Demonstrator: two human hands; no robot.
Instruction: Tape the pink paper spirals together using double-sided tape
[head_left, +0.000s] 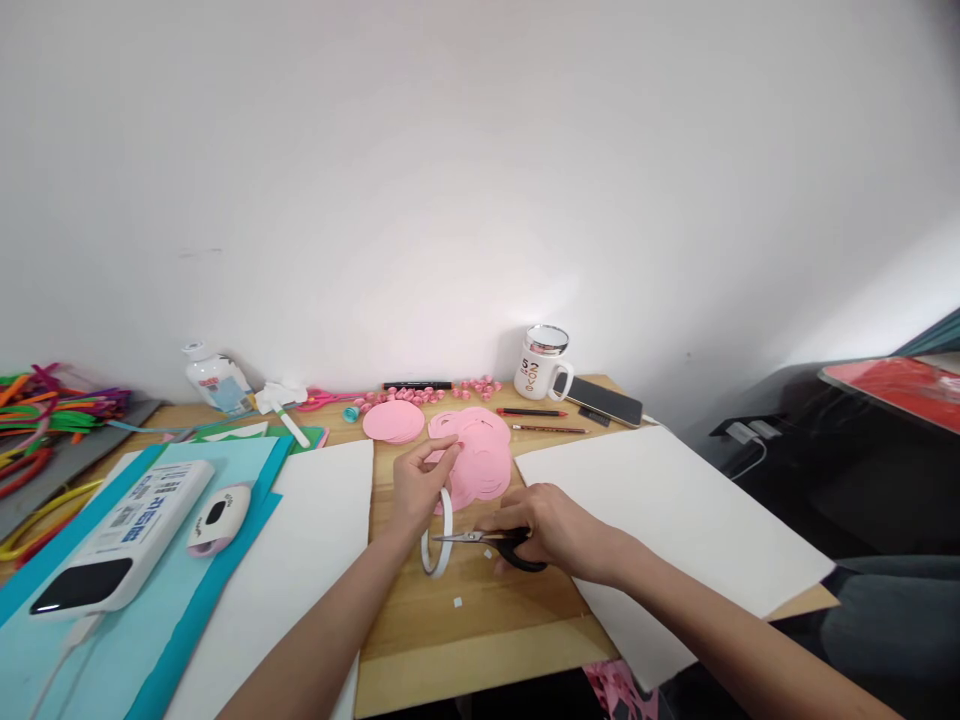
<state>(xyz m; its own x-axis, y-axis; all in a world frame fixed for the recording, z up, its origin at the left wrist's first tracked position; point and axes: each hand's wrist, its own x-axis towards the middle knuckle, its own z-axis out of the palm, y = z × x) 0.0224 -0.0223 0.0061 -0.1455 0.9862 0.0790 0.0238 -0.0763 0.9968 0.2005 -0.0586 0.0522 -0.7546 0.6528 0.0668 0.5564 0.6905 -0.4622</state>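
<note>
While the left grip (421, 487) supported the white ring (448, 517) near its upper edge, the right grip (559, 525) presented the scissors (474, 537) from the right side. The white ring lay directly below the left grip, the nearer of the two, over the middle of the bench (420, 645); its long axis ran roughly up and down the view. The scissors lay crosswise to that axis, tips pointing left, and the blades overlapped the ring's outline; whether they passed through its opening or in front of it could not be determined. The left grip was closed, thumb and forefinger brought together above the ring, though the exact fingertip contact was not discernible. The right grip was closed around the dark handles. The ring was a thin, smooth, hollow band, apparently a roll of tape. The blades were bright metal. Beyond the left grip, the pink discs (484, 465) overlapped in a flat, lobed cluster with a matt, paper-like surface. Small white snippets (458, 602), roughly square, lay on the grained wood below the scissors.
</note>
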